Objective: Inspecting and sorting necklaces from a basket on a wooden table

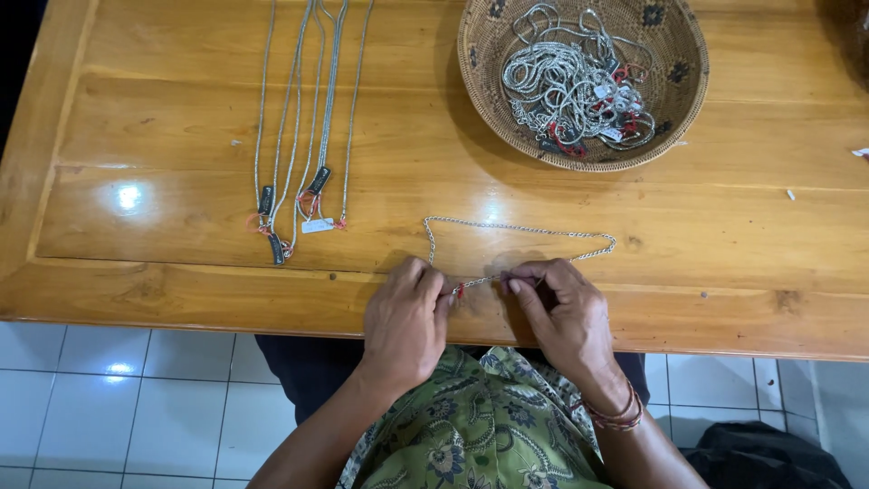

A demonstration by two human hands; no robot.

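Note:
A silver chain necklace (516,230) lies in a loop on the wooden table (181,136) near its front edge. My left hand (405,321) and my right hand (563,312) both pinch the chain's ends between fingertips, close together, where a small red thread or tag shows. Bead bracelets sit on my right wrist.
A woven basket (683,86) at the back right holds a heap of silver chains with small tags. Several long chains with dark tags (303,118) lie stretched out at the left. White tiled floor lies below the table edge, with a dark bag at bottom right.

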